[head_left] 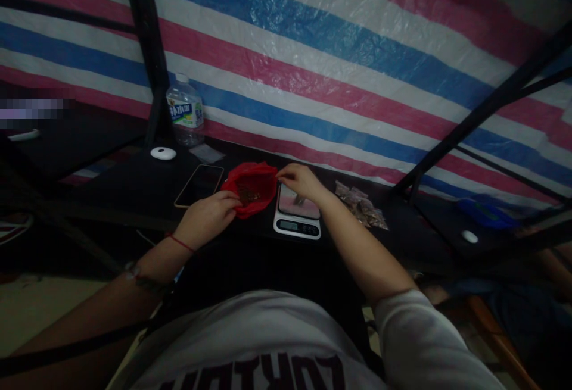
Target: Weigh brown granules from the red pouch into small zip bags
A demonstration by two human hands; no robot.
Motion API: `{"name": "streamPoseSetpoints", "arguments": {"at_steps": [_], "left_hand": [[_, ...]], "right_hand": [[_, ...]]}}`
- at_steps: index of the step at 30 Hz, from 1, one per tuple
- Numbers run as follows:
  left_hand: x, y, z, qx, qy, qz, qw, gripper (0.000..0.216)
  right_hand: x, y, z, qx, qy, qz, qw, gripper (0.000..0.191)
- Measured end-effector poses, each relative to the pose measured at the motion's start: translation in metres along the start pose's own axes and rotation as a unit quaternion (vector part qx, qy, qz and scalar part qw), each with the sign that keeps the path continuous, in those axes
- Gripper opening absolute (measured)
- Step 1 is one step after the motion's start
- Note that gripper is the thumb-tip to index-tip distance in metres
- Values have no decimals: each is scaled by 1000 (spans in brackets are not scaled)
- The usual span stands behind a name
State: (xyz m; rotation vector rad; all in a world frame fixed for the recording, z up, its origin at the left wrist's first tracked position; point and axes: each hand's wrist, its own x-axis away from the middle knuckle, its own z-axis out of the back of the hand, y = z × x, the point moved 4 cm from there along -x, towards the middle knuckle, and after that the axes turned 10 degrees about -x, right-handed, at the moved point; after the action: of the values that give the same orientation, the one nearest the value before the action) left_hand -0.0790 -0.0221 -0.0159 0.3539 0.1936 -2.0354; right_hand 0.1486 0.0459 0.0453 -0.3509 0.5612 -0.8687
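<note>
A red plastic bag [255, 174] lies with its mouth spread on the black table, and small brownish pieces [250, 194] show inside it. My left hand [209, 217] is closed on the bag's near left rim. At the bag's right edge, my right hand [300, 180] pinches the rim between thumb and fingers. Just right of the bag stands a small digital scale [297, 228] with a lit display, its plate partly under my right hand. Beyond my right forearm lies a pile of small clear packets [363, 206] with brownish contents.
A phone [199, 186] lies left of the bag, with a white mouse [163, 153] behind it. A large plastic bottle [185, 110] stands by the dark metal post, near a clear packet [207, 153]. Striped plastic sheeting [313, 68] hangs behind the table [129, 184].
</note>
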Motion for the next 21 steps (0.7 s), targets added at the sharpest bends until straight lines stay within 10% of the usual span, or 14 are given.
{"name": "streamPoseSetpoints", "arguments": {"at_steps": [7,21], "left_hand": [[3,1,0,0,13,-21,1000,31],[2,4,-2,-4,2,-32,999,31]], "right_hand": [[-37,-13,-74,91,-177,-23,980,28],[-37,-9,-86,155,-200,-127,959,21]]}}
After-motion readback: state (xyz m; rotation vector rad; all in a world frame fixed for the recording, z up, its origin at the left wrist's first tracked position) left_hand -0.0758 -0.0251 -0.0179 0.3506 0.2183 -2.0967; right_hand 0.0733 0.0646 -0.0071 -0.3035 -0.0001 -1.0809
